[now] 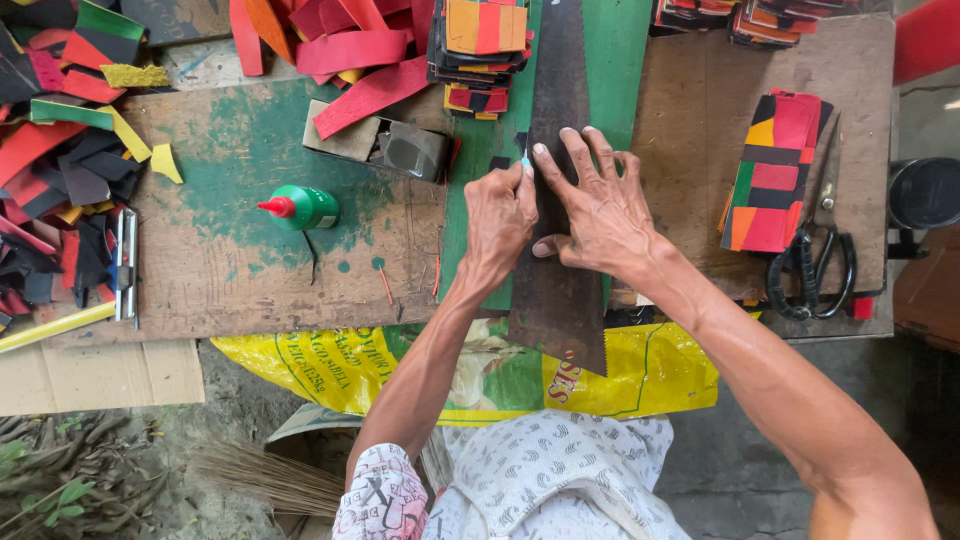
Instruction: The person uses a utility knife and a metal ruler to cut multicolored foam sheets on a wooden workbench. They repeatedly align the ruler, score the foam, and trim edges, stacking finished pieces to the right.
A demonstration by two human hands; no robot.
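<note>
Both hands meet on the dark strip (556,250): right hand (600,215) splayed flat, left hand (500,215) with grip pinched on a small blue tool (524,160).

Craft workshop (scissors (812,262), glue bottle (303,208), scraps (70,170))

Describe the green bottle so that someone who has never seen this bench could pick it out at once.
Start at the worn wooden board with green paint stains, left of both hands. The green bottle lies on its side there, alone. Its red pointed nozzle sets it apart from the flat coloured scraps nearby.
</note>
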